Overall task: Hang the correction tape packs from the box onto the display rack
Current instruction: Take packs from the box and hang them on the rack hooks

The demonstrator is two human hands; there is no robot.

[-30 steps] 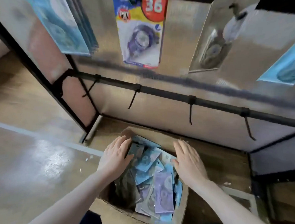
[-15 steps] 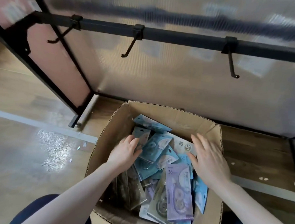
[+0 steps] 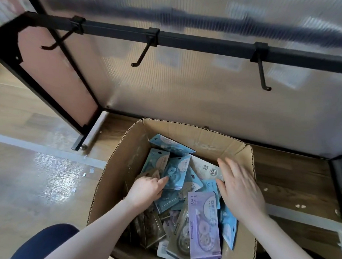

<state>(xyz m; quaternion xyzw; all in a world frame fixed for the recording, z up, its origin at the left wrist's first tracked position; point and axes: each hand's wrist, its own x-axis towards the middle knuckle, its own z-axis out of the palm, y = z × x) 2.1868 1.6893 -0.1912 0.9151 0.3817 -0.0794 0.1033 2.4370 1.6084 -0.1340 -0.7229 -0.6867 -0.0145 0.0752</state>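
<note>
Below, two hands [image 3: 144,190] [image 3: 240,189] in one box [image 3: 185,130], three hooks [image 3: 143,51]

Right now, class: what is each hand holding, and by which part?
Left hand pinches a blue pack at its lower edge. Right hand holds nothing.

Packs [image 3: 183,188] lie in the box [image 3: 195,134], before the rack [image 3: 189,40].
</note>
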